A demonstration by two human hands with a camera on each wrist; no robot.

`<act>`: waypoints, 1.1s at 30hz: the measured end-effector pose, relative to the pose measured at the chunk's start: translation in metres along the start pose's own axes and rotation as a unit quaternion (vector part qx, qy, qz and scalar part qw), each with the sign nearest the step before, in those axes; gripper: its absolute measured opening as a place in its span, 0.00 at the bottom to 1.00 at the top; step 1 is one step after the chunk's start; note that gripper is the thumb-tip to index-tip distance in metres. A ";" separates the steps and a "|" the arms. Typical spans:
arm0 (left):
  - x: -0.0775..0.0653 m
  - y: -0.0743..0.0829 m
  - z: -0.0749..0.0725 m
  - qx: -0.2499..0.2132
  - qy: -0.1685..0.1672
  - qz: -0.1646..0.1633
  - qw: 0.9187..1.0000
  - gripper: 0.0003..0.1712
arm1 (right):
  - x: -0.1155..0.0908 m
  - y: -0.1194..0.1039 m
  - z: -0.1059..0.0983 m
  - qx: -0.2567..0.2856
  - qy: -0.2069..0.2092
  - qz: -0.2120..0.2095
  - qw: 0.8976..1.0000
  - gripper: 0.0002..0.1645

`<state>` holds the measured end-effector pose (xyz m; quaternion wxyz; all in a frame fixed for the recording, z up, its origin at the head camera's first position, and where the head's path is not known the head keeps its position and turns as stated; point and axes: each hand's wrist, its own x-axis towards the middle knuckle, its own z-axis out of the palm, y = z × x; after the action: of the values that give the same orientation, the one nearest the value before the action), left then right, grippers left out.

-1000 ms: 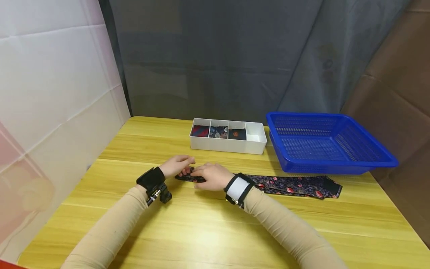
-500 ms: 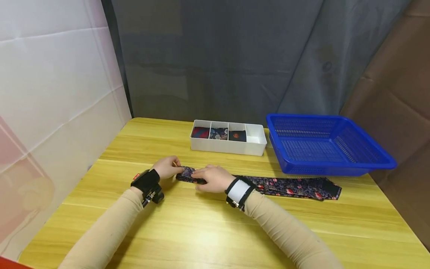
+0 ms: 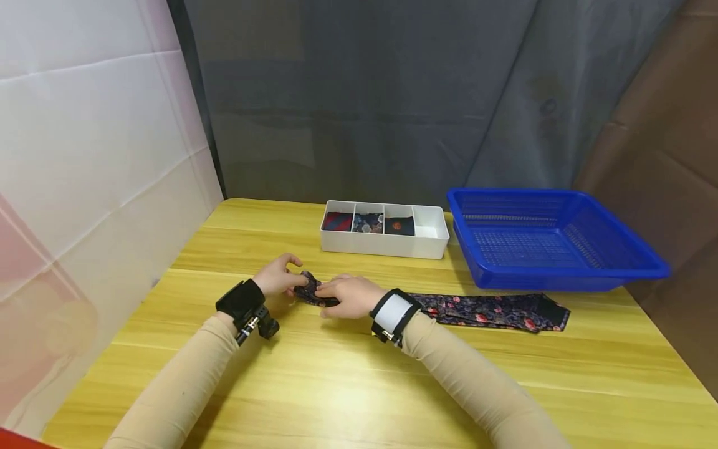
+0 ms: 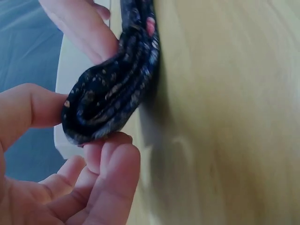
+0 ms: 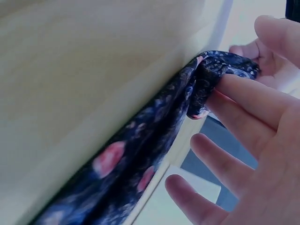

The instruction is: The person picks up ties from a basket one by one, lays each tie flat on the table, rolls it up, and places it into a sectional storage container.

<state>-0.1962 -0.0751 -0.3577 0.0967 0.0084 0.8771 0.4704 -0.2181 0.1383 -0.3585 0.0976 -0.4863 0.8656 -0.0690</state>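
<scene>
A dark floral necktie (image 3: 488,310) lies lengthwise across the table, its pointed wide end to the right. At its left end the fabric is folded into a flattened roll (image 4: 101,101), whose layers show in the left wrist view. My left hand (image 3: 273,278) pinches this roll between thumb and fingers. Just to the right, my right hand (image 3: 354,297) rests its extended fingers on the folded part. In the right wrist view, two fingertips (image 5: 225,86) touch the fold, while the other fingers stay apart from the cloth.
Behind the hands stands a white divided box (image 3: 381,245) with rolled ties in three compartments; its rightmost compartment shows a bare floor. A blue plastic basket (image 3: 566,280) sits at the back right. Grey cloth (image 3: 348,125) hangs behind the table.
My left hand has drawn back slightly left and now pinches the folded end, which has risen and curled. The right hand stays nearly in place on the necktie.
</scene>
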 end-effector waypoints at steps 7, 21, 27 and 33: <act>0.005 0.014 0.002 0.012 0.014 0.017 1.000 0.32 | 0.000 0.008 -0.001 0.044 -0.010 -0.017 0.999 0.31; 0.012 0.036 0.028 -0.011 -0.045 0.105 0.993 0.19 | -0.035 0.032 -0.012 0.056 0.040 -0.042 0.997 0.11; 0.012 0.038 0.037 0.039 -0.056 0.127 0.990 0.17 | -0.045 0.026 -0.011 0.050 0.117 -0.021 0.992 0.09; 0.014 0.035 0.045 0.083 -0.053 0.130 0.987 0.15 | -0.044 0.022 -0.002 -0.012 0.119 -0.043 0.992 0.20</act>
<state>-0.2045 -0.0170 -0.3549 0.0798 0.1553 0.8982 0.4035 -0.2138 0.1875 -0.3571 -0.0145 -0.5126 0.8501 -0.1201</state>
